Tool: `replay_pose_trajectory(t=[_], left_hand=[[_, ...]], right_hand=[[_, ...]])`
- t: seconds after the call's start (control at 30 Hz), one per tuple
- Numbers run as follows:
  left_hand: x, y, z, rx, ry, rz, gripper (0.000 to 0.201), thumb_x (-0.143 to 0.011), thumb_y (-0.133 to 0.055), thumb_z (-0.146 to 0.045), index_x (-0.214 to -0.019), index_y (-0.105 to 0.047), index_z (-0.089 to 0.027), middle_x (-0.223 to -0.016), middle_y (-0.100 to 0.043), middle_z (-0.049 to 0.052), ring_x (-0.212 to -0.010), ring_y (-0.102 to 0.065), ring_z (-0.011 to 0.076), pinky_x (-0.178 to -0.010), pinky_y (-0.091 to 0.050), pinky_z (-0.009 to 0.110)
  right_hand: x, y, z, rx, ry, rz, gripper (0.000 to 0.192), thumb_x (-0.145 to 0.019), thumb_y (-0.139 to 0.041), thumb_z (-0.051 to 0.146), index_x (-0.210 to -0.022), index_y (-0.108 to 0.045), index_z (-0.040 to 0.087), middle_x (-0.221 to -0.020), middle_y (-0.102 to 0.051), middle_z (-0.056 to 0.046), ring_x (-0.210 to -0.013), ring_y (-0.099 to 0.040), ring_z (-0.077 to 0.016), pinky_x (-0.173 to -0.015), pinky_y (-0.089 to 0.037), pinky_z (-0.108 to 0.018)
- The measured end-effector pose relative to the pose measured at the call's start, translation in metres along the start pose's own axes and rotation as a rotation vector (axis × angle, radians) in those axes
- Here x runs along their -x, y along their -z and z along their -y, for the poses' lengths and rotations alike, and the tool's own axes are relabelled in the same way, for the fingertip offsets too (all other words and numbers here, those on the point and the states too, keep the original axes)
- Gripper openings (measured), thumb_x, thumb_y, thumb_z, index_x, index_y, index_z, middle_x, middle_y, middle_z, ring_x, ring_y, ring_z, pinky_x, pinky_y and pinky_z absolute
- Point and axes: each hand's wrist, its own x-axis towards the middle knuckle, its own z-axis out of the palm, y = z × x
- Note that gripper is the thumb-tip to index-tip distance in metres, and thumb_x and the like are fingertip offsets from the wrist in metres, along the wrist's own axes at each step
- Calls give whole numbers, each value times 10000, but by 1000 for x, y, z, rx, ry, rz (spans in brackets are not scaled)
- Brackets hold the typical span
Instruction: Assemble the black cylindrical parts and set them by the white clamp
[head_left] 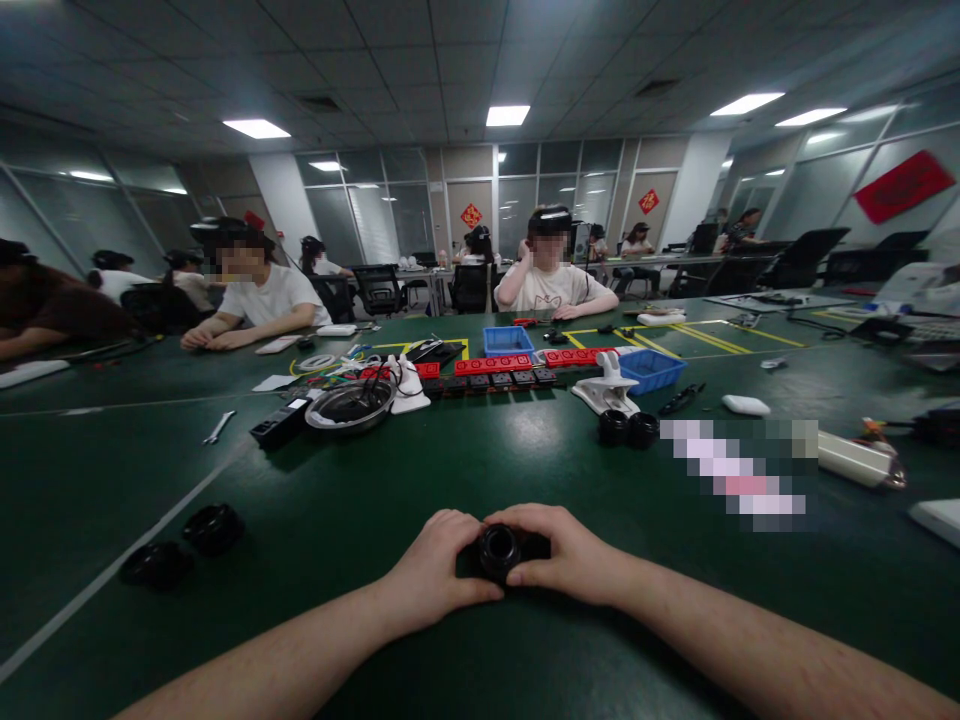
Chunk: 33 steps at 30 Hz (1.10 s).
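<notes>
A small black round part point(499, 551), ring-shaped with a dark hole facing me, rests on the green table point(375, 490) close to the near edge. My left hand point(433, 568) curls around its left side. My right hand point(568, 553) wraps over its top and right side. Both hands grip it together, and its rear is hidden by my fingers.
Two black round parts point(184, 545) lie at the near left, two more point(628, 428) sit beyond my hands. Further back stand a metal bowl point(349, 405), red and black blocks point(495, 372), blue bins point(651, 369), a wrench point(218, 427). Other people sit across the table.
</notes>
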Motion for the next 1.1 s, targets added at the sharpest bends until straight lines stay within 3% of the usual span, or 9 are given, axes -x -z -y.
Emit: replay_pose_trajectory(t=[1.1], left_hand=[[1, -3, 1, 1, -13, -27, 381, -629, -635, -445, -901, -556, -189, -848, -543, 13, -799, -464, 187, -712, -349, 287]], right_hand=[[-1, 1, 1, 117, 46, -4, 472, -654, -648, 288, -1099, -510, 215, -1026, -576, -46, -934, -509, -194, -813, -390, -329]])
